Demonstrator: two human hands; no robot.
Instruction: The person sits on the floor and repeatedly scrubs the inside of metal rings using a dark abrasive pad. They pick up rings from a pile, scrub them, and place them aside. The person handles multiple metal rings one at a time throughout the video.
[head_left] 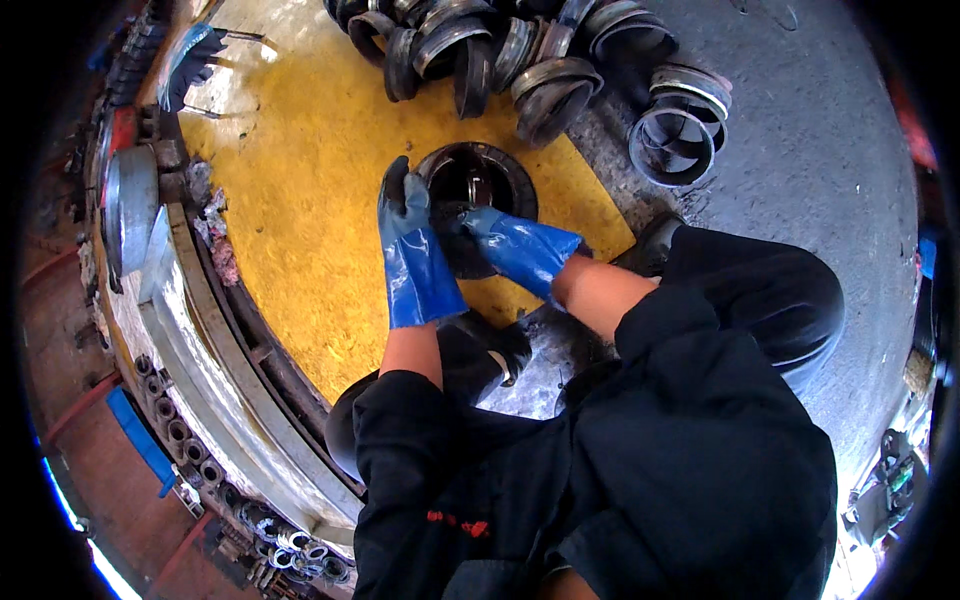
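Both gloved: left hand (404, 205) forward, right hand (484, 225) leftward over ring (524, 192)

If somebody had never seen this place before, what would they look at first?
Probably the big yellow patch left of the middle, and the shiny blue gloves in the centre: the left hand is by the left side of a dark metal ring, the right hand at its near side. Next might come the heap of dirty rings at the top.
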